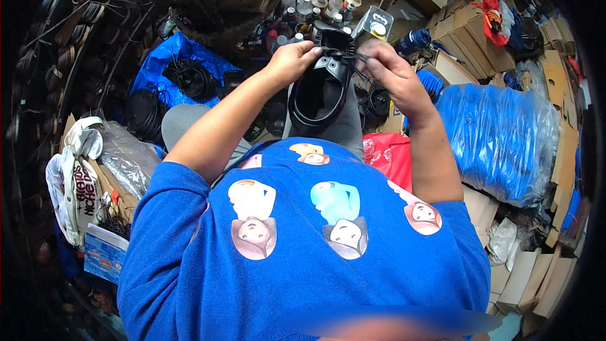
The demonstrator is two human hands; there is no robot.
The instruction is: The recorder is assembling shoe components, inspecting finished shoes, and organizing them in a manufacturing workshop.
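A black lace-up shoe rests on my lap, opening toward me, toe pointing away. My left hand grips the shoe's left side near the eyelets. My right hand pinches a black lace that runs across the top of the shoe's tongue. Both forearms reach forward from my blue printed shirt. The shoe's sole is hidden beneath it.
Several bottles and jars stand beyond the shoe. A blue plastic-wrapped bundle and stacked cardboard boxes fill the right. A red bag lies by my right elbow. Blue plastic with black shoe parts lies left, bags lower left.
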